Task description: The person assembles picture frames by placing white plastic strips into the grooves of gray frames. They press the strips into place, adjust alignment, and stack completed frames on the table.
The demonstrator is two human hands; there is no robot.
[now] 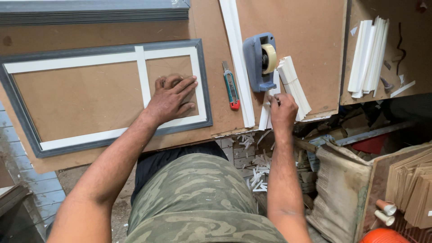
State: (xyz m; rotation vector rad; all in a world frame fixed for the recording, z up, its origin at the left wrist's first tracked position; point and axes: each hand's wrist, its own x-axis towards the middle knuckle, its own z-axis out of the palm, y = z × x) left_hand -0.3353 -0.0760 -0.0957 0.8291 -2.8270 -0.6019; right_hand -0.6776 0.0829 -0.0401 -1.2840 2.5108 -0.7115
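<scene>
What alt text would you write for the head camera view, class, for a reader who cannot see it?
Seen from above, a person's left hand presses flat on a grey picture frame with white inner strips, while the right hand picks at white strips beside a blue tape dispenser. A utility knife lies between them on the brown board.

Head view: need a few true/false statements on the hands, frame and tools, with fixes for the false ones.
1. The left hand rests flat on the backing board inside the grey frame. True.
2. The right hand holds the utility knife. False: the knife lies untouched on the table between the hands; the right hand is at white strips below the tape dispenser.
3. The tape dispenser is blue-grey and carries a roll of tape. True.
4. The stack of white strips at upper right lies inside the frame. False: it lies on a separate board, away from the frame.
</scene>
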